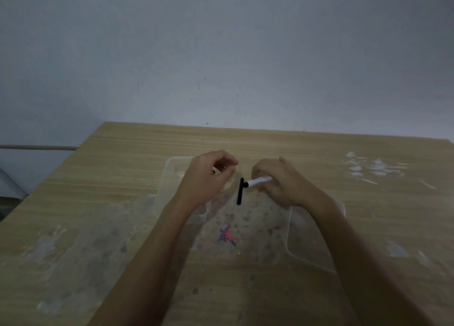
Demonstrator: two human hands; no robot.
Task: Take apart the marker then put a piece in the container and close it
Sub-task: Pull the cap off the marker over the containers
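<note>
My right hand (280,183) grips the white marker body (260,180), whose black tip points left. A thin black stick-shaped marker piece (239,191) stands upright against that tip, with no finger on it. My left hand (205,178) hovers just left of it, loosely curled, thumb apart from the fingers and nothing visible in it. Under my left hand is the clear plastic container (169,178), partly hidden. Its clear lid (307,242) lies flat to the right, under my right forearm.
Everything rests on a wooden table (122,168) with pale smears and grey spots. A red and blue scribble (228,236) marks the wood between my forearms. White flecks (373,167) lie at the far right. A grey wall stands behind the table's far edge.
</note>
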